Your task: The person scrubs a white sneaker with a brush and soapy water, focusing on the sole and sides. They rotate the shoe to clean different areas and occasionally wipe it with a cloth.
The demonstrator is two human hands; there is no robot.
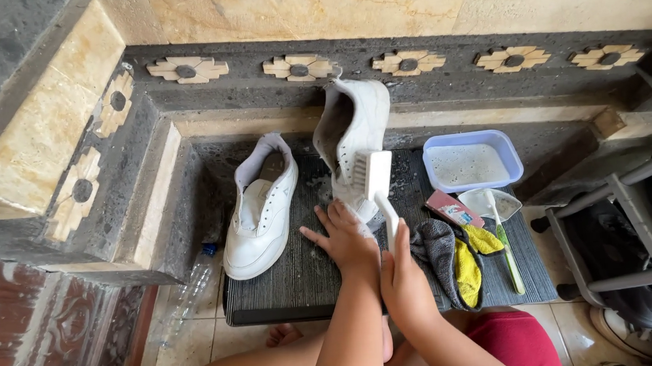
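A white sneaker (353, 127) stands tipped on its toe on a dark ribbed mat (294, 277), its opening facing left. My left hand (341, 237) grips it at the toe and holds it up. My right hand (404, 278) holds the handle of a white scrubbing brush (377, 173), whose head rests against the side of that sneaker. The second white sneaker (262, 214) lies flat on the mat to the left, untouched.
A blue tub of soapy water (471, 161) sits at the mat's back right. Beside it lie a small clear container (492, 203), a pink packet (452, 207), grey and yellow cloths (457, 254) and a green toothbrush (509, 258). A plastic bottle (192, 288) lies left; a grey chair (636, 238) stands right.
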